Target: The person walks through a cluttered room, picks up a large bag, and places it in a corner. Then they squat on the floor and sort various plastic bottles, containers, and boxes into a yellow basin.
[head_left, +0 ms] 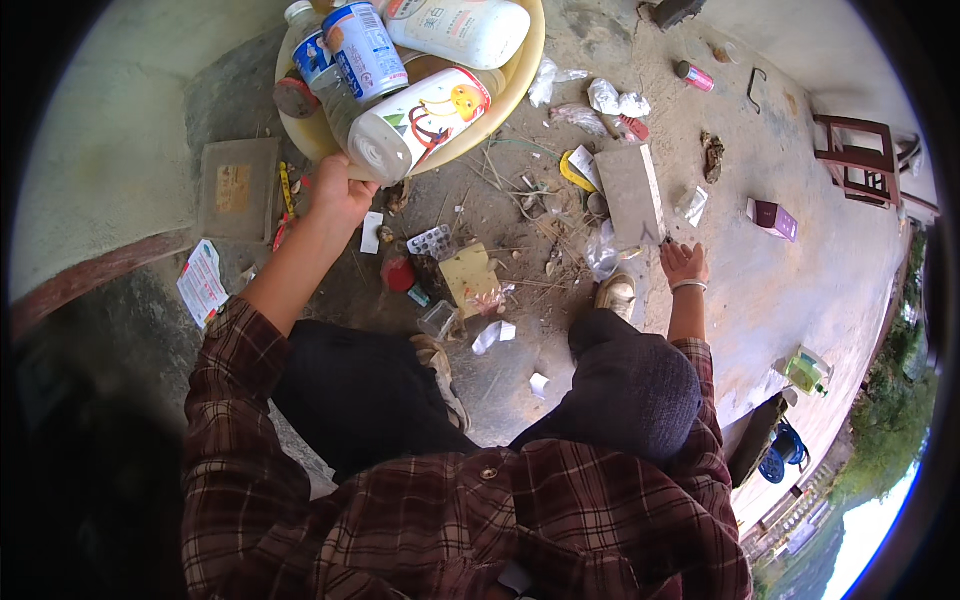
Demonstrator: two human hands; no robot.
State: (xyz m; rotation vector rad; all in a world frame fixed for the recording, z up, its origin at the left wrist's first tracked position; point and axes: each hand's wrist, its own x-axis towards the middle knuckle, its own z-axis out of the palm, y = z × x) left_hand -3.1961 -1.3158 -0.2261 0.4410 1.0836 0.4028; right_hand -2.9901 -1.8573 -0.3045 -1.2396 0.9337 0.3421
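At the upper left, my left hand grips the near rim of a yellow plastic basin. The basin holds a clear bottle with a cartoon label, a blue-and-white can, a white bottle and another clear bottle. My right hand is low over the floor, fingers somewhat apart, beside the near corner of a flat grey box. A small dark thing shows at its fingertips; whether they touch it or the box I cannot tell.
Litter covers the floor: a blister pack, yellow card, clear plastic cup, crumpled plastic bags, pink can and purple box. A wooden stool stands right; a blue reel lies lower right.
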